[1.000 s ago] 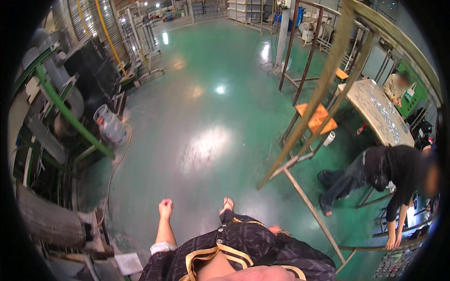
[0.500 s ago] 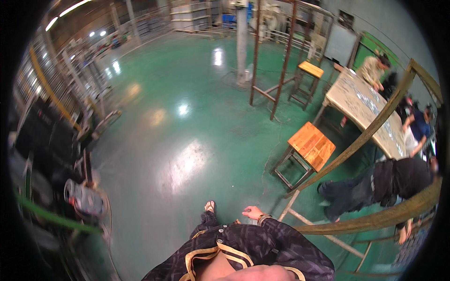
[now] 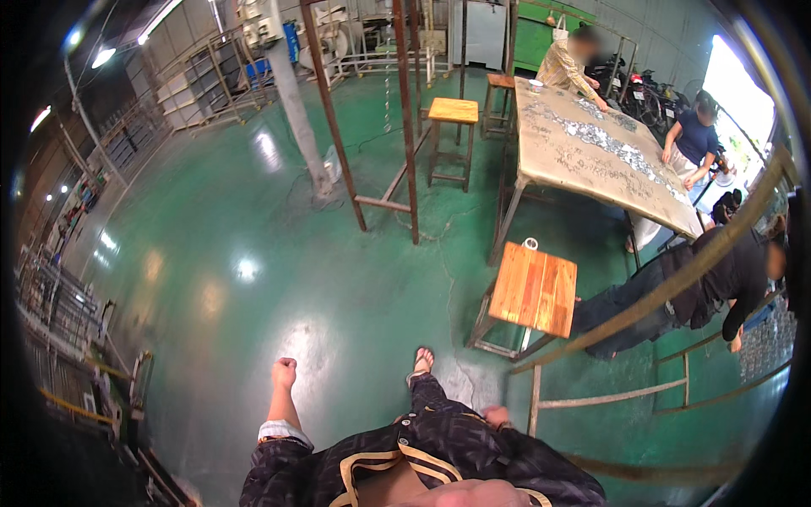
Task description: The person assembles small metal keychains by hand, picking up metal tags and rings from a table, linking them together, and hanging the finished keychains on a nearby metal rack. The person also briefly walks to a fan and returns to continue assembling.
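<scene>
I stand on a shiny green workshop floor [image 3: 253, 253]. My left hand [image 3: 285, 372] swings out in front of me, curled into a fist with nothing in it. My right hand [image 3: 497, 415] hangs low by my hip, half hidden behind my dark jacket with tan trim, so its fingers are unclear. One sandalled foot [image 3: 421, 362] is stepped forward. The nearest thing is a wooden-topped metal stool [image 3: 534, 289], just ahead to my right.
A rusty metal frame [image 3: 405, 127] stands ahead, a second stool [image 3: 454, 111] behind it. A long table [image 3: 591, 152] strewn with small metal pieces has people around it. A person bends over by a tilted railing [image 3: 676, 279]. Racks line the left wall [image 3: 59, 321].
My view has swung to the right: the table, stools and frame have come closer to centre, and the machinery on the left has slid out of sight. My left hand stays in front.
</scene>
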`<act>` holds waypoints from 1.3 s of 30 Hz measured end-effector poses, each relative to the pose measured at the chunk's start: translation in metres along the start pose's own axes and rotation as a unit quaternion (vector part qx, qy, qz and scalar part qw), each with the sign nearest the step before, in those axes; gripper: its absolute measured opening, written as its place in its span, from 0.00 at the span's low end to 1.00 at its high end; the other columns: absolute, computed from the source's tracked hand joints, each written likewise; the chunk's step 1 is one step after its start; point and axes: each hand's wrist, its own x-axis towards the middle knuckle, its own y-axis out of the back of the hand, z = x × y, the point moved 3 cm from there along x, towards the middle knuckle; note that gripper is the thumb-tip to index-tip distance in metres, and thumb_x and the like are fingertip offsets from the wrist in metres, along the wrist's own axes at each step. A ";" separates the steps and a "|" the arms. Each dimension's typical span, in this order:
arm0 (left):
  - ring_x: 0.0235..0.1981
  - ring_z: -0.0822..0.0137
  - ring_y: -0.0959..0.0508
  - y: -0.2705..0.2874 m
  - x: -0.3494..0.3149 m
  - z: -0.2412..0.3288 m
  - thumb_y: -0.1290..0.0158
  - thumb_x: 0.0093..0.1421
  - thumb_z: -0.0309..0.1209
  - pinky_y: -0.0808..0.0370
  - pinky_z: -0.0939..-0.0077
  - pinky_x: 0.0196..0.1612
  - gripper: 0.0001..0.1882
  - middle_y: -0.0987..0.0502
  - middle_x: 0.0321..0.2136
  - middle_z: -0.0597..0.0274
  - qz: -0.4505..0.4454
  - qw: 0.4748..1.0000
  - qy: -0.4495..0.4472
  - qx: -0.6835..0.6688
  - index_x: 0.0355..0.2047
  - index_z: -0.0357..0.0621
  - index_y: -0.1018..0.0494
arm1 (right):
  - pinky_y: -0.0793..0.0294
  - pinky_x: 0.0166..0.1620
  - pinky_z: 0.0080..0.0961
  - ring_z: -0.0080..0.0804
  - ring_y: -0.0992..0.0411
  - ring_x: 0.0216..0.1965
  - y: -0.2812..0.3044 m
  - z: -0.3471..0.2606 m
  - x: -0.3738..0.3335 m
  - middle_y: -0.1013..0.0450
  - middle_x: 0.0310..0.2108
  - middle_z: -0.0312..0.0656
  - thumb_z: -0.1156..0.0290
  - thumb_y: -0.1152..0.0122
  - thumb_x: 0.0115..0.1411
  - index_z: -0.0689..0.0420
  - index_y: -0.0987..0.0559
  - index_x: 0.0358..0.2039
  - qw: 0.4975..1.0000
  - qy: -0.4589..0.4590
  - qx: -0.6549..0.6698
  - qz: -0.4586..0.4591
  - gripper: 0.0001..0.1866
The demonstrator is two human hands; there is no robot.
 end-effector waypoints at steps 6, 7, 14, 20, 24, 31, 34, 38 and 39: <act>0.31 0.64 0.20 -0.168 0.070 0.101 0.41 0.50 0.31 0.24 0.70 0.38 0.08 0.19 0.25 0.55 -0.206 0.977 -0.036 -0.043 0.30 0.41 0.19 | 0.26 0.42 0.35 0.41 0.24 0.36 0.028 -0.081 0.145 0.22 0.35 0.46 0.50 0.43 0.54 0.50 0.17 0.36 0.881 0.203 -0.421 -0.072 0.19; 0.31 0.63 0.19 -0.181 0.068 0.105 0.40 0.50 0.35 0.24 0.69 0.39 0.12 0.19 0.26 0.55 -0.228 0.973 -0.034 -0.027 0.31 0.42 0.19 | 0.27 0.43 0.36 0.42 0.24 0.37 0.033 -0.105 0.161 0.22 0.36 0.47 0.49 0.44 0.55 0.49 0.17 0.36 0.897 0.187 -0.394 -0.072 0.19; 0.34 0.57 0.19 -0.269 0.176 0.284 0.40 0.51 0.41 0.24 0.66 0.40 0.16 0.19 0.30 0.52 -0.320 0.935 -0.129 0.078 0.34 0.44 0.20 | 0.27 0.31 0.21 0.25 0.25 0.30 0.171 -0.359 0.233 0.24 0.34 0.39 0.62 0.39 0.59 0.59 0.24 0.46 0.974 0.030 0.216 0.059 0.19; 0.36 0.56 0.19 -0.378 0.306 0.461 0.41 0.51 0.43 0.24 0.65 0.42 0.16 0.19 0.32 0.53 -0.347 0.909 -0.202 0.112 0.35 0.47 0.19 | 0.27 0.34 0.21 0.24 0.25 0.32 0.238 -0.470 0.329 0.24 0.37 0.38 0.62 0.39 0.59 0.59 0.24 0.47 0.952 0.059 0.293 0.064 0.19; 0.35 0.58 0.19 -0.435 0.367 0.628 0.41 0.52 0.41 0.24 0.66 0.41 0.16 0.19 0.32 0.54 -0.379 0.882 -0.272 0.060 0.37 0.45 0.20 | 0.27 0.35 0.21 0.24 0.25 0.29 0.295 -0.509 0.388 0.24 0.28 0.39 0.65 0.37 0.57 0.62 0.23 0.45 0.961 0.055 0.239 0.127 0.18; 0.35 0.67 0.20 -0.552 0.429 0.918 0.41 0.56 0.36 0.25 0.72 0.41 0.13 0.19 0.32 0.57 -0.445 0.809 -0.355 -0.149 0.37 0.40 0.22 | 0.28 0.36 0.19 0.20 0.27 0.31 0.442 -0.609 0.437 0.24 0.28 0.37 0.70 0.33 0.53 0.64 0.24 0.44 0.923 0.133 0.250 0.259 0.19; 0.34 0.71 0.22 -0.583 0.421 1.018 0.42 0.57 0.31 0.25 0.75 0.39 0.11 0.20 0.32 0.62 -0.504 0.770 -0.360 -0.154 0.39 0.38 0.22 | 0.27 0.36 0.19 0.18 0.28 0.30 0.502 -0.642 0.467 0.24 0.28 0.35 0.71 0.30 0.51 0.64 0.23 0.43 0.898 0.138 0.319 0.271 0.20; 0.32 0.74 0.22 -0.625 0.421 1.122 0.42 0.57 0.29 0.25 0.77 0.38 0.10 0.20 0.31 0.62 -0.534 0.731 -0.398 -0.145 0.38 0.38 0.22 | 0.29 0.34 0.17 0.16 0.31 0.28 0.605 -0.695 0.514 0.26 0.26 0.32 0.70 0.29 0.50 0.63 0.21 0.40 0.888 0.180 0.288 0.310 0.18; 0.32 0.74 0.22 -0.639 0.427 1.146 0.42 0.57 0.29 0.25 0.77 0.38 0.10 0.20 0.30 0.62 -0.538 0.727 -0.399 -0.150 0.38 0.38 0.22 | 0.28 0.34 0.17 0.17 0.31 0.28 0.634 -0.708 0.529 0.25 0.26 0.34 0.69 0.28 0.49 0.63 0.21 0.39 0.884 0.191 0.266 0.334 0.18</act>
